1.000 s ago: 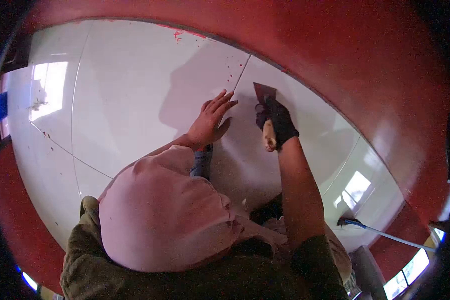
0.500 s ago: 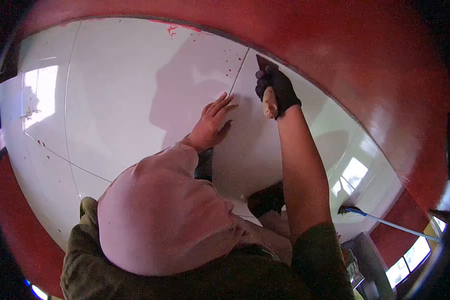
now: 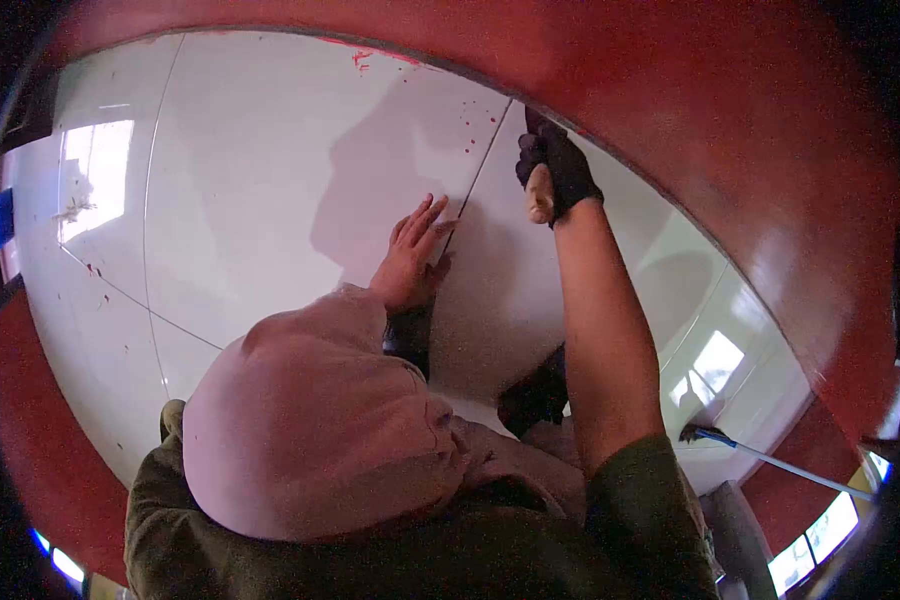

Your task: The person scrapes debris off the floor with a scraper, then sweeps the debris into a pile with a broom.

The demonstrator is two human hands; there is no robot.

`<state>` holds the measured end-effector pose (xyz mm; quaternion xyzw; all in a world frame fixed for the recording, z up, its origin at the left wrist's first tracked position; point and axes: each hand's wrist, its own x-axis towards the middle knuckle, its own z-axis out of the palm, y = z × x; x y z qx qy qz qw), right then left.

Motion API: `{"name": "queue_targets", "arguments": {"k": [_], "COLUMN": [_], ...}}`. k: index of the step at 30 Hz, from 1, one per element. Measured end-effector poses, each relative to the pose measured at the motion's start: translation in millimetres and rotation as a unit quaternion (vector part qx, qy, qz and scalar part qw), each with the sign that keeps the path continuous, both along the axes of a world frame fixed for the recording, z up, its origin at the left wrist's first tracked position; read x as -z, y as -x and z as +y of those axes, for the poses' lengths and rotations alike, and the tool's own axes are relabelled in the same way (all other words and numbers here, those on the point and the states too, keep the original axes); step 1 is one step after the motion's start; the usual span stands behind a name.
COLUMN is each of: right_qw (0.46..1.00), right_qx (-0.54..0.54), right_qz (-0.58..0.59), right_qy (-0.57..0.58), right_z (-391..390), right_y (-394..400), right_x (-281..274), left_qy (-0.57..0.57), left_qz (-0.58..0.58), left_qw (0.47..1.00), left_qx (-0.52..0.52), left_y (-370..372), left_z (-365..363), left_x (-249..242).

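My right hand (image 3: 572, 175), in a dark glove, is closed around the pale wooden handle (image 3: 540, 198) of a scraper. The scraper's dark blade (image 3: 532, 116) reaches the seam where the white tiled floor (image 3: 240, 170) meets the red wall (image 3: 730, 130); its tip is partly hidden by the fingers and the dim light. Bare and with its fingers stretched out, my left hand (image 3: 408, 262) rests on the glossy tile beside a dark joint line. Small red paint spots (image 3: 475, 120) dot the tile between that hand and the wall.
Red smears (image 3: 362, 60) mark the floor along the wall's edge. At the right lies a long-handled broom (image 3: 770, 460) with its dark head on the tiles. A grey object (image 3: 735, 530) stands at the lower right. Pink cloth (image 3: 310, 430) covers much of the lower view.
My right hand and the scraper have shifted slightly up toward the wall seam. The left hand sits a little lower and further left in view; the camera has also tilted slightly.
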<state>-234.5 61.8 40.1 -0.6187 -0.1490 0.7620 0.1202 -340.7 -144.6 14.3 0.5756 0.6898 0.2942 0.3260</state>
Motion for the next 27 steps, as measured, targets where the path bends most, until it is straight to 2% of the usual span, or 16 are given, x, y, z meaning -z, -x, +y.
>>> {"name": "queue_targets", "arguments": {"k": [2, 3, 5, 7, 9, 11, 13, 14, 17, 19, 21, 23, 24, 25, 27], "right_qw": [0.999, 0.995, 0.995, 0.977, 0.984, 0.995, 0.997, 0.998, 0.998, 0.997, 0.998, 0.994, 0.989, 0.997, 0.992], "right_qx": [0.025, 0.052, 0.019, 0.026, 0.093, 0.029, 0.05, 0.002, 0.01, 0.041, 0.031, 0.041, 0.019, 0.038, 0.025], "right_qz": [0.036, 0.072, 0.081, 0.214, 0.021, 0.09, 0.063, 0.053, 0.038, 0.054, 0.043, 0.092, 0.146, 0.059, 0.125], "right_qy": [-0.02, -0.035, -0.049, -0.011, 0.153, -0.022, -0.022, 0.014, 0.054, -0.044, -0.031, 0.036, -0.022, -0.033, -0.014], "right_z": [-10.2, -15.1, -5.8, 9.1, -2.5, -16.8, -11.8, -0.6, 1.2, -16.8, -22.2, -15.9, -6.9, 0.2, 4.5], "right_y": [2.7, 2.1, -7.4, -10.0, -4.5, -3.1, -2.7, -3.7, -2.2, -8.1, -27.8, -59.6, -59.1, -50.8, -55.8], "right_x": [10.7, 21.9, 48.8, 64.7, 15.8, 23.8, 32.2, 28.1, 15.7, 24.0, 27.9, 52.1, 37.2, 24.3, 32.8], "left_qy": [-0.014, -0.004, 0.014, 0.026, 0.025, 0.021, 0.031, 0.038, 0.023, 0.049, 0.048, 0.053, 0.053, 0.05, 0.047], "left_qz": [0.012, 0.025, 0.035, 0.081, 0.083, 0.091, 0.093, 0.088, 0.102, 0.102, 0.09, 0.071, 0.082, 0.096, 0.094], "left_qw": [1.0, 0.999, 0.997, 0.993, 0.993, 0.992, 0.99, 0.99, 0.99, 0.988, 0.989, 0.99, 0.989, 0.989, 0.988], "left_qx": [-0.005, 0.03, 0.065, 0.079, 0.085, 0.089, 0.099, 0.103, 0.099, 0.109, 0.107, 0.108, 0.107, 0.106, 0.11], "left_y": [-2.5, -3.1, -5.3, -7.0, -8.3, -4.4, -4.9, -7.0, -8.4, -3.5, -0.2, -3.1, -3.5, -3.3, -2.6], "left_z": [0.6, -0.7, -6.1, -4.3, -8.2, -2.8, -4.3, -7.4, -4.7, -4.1, -2.2, -4.6, -3.9, -3.2, -5.8], "left_x": [-3.0, -6.6, -7.7, -4.8, -4.5, -3.9, -6.3, -6.8, -7.4, -3.1, -7.7, -8.3, -6.5, -5.6, -3.7]}}
